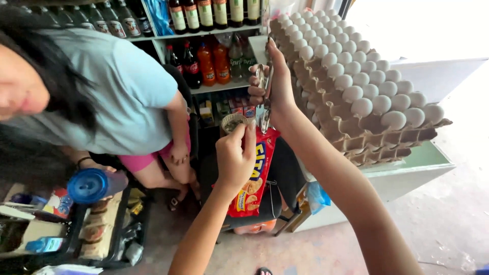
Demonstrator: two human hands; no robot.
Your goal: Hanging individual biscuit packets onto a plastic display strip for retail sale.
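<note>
The right hand (272,84) is raised, fingers closed around a metal clip (263,97). From it hangs a red cracker packet (253,175), just below. The left hand (235,155) pinches the packet's top edge beside the clip. Stacked trays of white eggs (356,81) sit right of both hands; a seated person (117,97) is to their left, before shelves of bottles (206,58).

Stacked trays of white eggs (356,86), shelved bottles (206,63), a blue-lidded jar (91,185), a seated person (117,97)

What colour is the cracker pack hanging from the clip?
Red, with yellow and blue print, seen in the head view: cracker pack under the metal clip.
</note>
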